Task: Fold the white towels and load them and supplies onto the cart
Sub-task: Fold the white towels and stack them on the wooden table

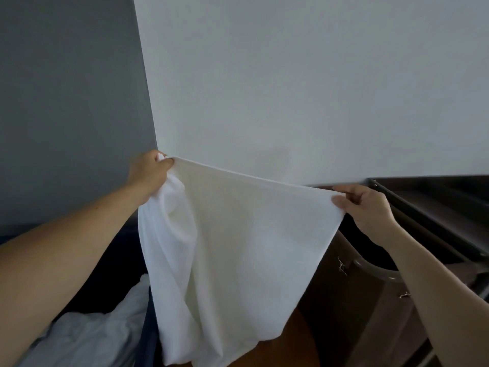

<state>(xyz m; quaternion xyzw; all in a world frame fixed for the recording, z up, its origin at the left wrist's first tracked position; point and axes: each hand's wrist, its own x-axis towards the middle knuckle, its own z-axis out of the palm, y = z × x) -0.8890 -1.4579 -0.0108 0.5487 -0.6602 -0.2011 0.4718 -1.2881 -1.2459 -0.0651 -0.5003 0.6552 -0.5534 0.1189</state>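
A white towel hangs in the air in front of me, its top edge stretched taut between both hands. My left hand grips the upper left corner, with cloth bunched below the fist. My right hand pinches the upper right corner between thumb and fingers. The towel's lower part drapes freely down to the bottom of the view. More white linen lies crumpled at the lower left in a dark blue container.
A dark brown cart with a black-framed top shelf stands at the right, close under my right hand. A white wall faces me, and a grey wall is to the left. Brown floor shows below the towel.
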